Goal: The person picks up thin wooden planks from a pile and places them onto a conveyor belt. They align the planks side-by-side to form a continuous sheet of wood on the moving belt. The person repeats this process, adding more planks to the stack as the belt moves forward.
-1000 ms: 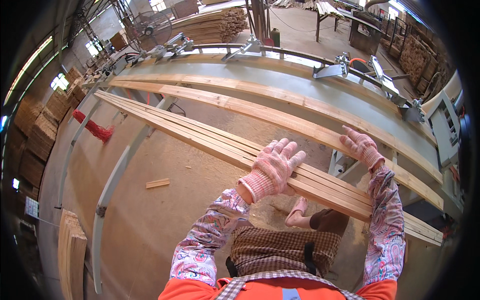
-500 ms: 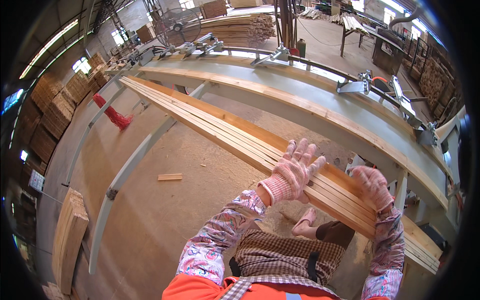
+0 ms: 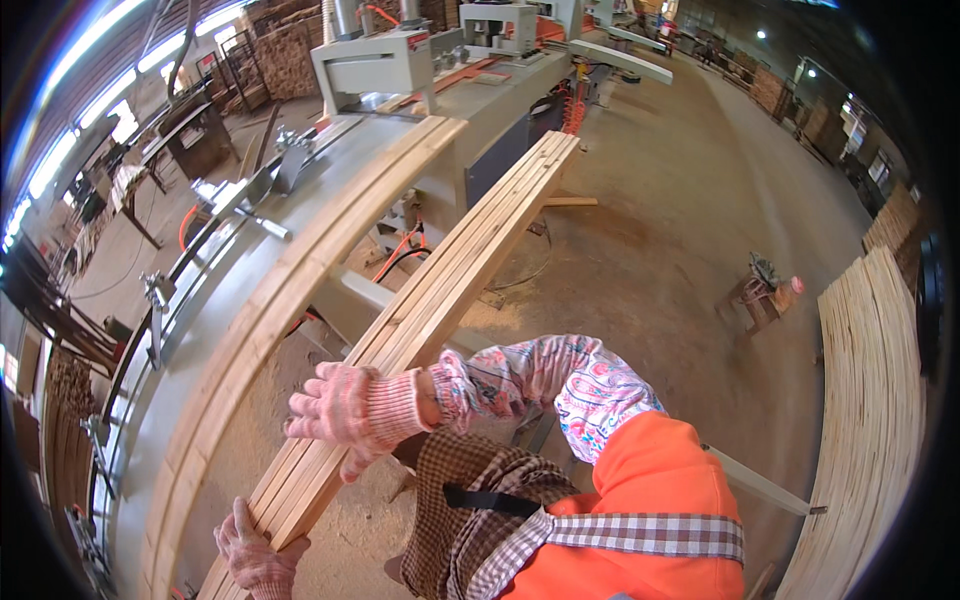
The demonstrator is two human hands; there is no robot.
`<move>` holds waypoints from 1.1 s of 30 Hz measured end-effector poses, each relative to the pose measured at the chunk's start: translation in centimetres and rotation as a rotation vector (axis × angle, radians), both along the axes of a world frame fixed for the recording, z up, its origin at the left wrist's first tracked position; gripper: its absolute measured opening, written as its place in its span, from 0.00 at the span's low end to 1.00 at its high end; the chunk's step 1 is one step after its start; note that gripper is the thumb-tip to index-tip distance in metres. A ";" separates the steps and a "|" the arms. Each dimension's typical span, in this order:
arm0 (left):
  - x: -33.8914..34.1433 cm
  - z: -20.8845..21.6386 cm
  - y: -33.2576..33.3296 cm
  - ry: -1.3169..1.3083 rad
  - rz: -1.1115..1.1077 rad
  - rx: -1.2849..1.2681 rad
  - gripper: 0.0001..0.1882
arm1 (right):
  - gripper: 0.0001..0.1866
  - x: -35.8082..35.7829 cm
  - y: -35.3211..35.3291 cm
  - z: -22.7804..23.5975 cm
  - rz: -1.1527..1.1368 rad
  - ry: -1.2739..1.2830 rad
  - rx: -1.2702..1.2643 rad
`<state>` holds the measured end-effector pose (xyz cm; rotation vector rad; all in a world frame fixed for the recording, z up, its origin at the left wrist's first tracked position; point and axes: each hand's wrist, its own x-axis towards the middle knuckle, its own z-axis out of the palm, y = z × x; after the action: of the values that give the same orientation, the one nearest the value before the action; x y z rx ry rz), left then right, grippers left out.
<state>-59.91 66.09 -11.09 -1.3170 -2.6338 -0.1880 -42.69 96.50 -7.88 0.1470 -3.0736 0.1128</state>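
Observation:
A bundle of long, pale wooden strips (image 3: 470, 250) lies side by side, running from the lower left to the upper middle. My right hand (image 3: 362, 408), in a pink knit glove, straddles the bundle, its fingers over the far edge and its thumb down the near side. Closer to the lower edge, my gloved left hand (image 3: 258, 553) clasps the same strips, thumb and fingers on opposite sides. The bundle's lower end runs out of view past the left hand.
Beside the bundle, more long strips (image 3: 270, 300) lie along the edge of a grey machine table (image 3: 150, 420) fitted with metal clamps (image 3: 290, 160). Grey machine heads (image 3: 375, 70) rise at the far end. A tall wood stack (image 3: 870, 400) and a small stool (image 3: 760, 300) stand at right.
The view has swung right, toward the machine heads and the other end of the strips. My right hand has come down onto the bundle; my left hand's spread fingers now clasp it.

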 end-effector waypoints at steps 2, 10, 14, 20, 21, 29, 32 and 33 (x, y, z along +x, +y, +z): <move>-2.0 -0.5 2.1 -0.027 -0.013 0.002 0.63 | 0.52 0.7 2.3 -1.0 -0.134 0.032 0.048; -2.2 0.1 3.0 -0.016 0.028 -0.106 0.54 | 0.50 0.8 4.9 -2.4 -0.122 0.114 0.027; -7.0 0.1 1.9 -0.139 -0.329 0.059 0.33 | 0.51 0.6 5.4 -2.6 -0.145 0.129 0.025; -13.1 -0.6 7.3 -0.048 -0.254 -0.107 0.34 | 0.52 -0.3 5.3 -3.6 -0.116 0.180 0.019; -12.3 -0.3 9.7 -0.094 -0.072 -0.086 0.38 | 0.52 -0.5 5.5 -3.7 -0.106 0.176 0.009; -12.1 -0.9 17.1 0.200 0.158 -0.701 0.51 | 0.51 -0.9 6.1 -3.4 -0.096 0.267 -0.108; -13.6 -2.9 16.5 0.165 0.164 -0.686 0.46 | 0.51 -0.8 6.2 -3.5 -0.079 0.249 -0.122; -14.2 -2.9 16.7 0.142 0.159 -0.667 0.45 | 0.51 -0.8 6.3 -3.2 -0.086 0.241 -0.129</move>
<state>-74.14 82.80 -14.00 -1.1969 -2.7559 0.8388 -43.49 102.78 -11.09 0.0200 -2.8167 0.2669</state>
